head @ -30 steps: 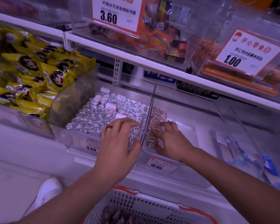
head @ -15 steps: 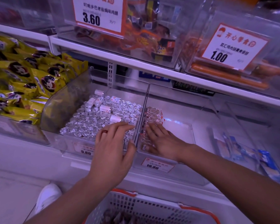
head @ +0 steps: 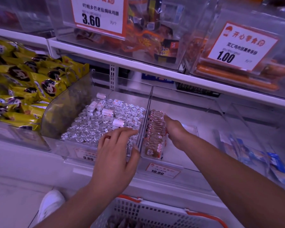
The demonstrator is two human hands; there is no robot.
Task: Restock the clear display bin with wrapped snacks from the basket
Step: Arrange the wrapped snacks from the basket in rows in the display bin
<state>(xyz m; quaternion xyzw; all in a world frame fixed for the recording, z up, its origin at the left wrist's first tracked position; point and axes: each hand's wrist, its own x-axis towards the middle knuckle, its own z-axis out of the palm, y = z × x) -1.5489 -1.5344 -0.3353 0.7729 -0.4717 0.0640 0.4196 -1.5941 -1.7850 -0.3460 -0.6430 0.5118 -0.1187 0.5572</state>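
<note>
1. Now the wrapped snacks [head: 155, 132] are seen in a single row along the left wall of the clear display bin [head: 184, 168], centre of the frame.
2. The right hand [head: 175, 130], which covered the row half a second earlier, is turned on edge beside it, fingers straight, nothing gripped.
3. The left hand [head: 115, 155] is rested flat, fingers relaxed, on the foil pieces [head: 95, 127] in the neighbouring bin.
4. The row is judged tidied; most of the bin floor remains bare.
5. The basket [head: 155, 214], at the bottom centre, is where more stock is to be fetched.
</note>
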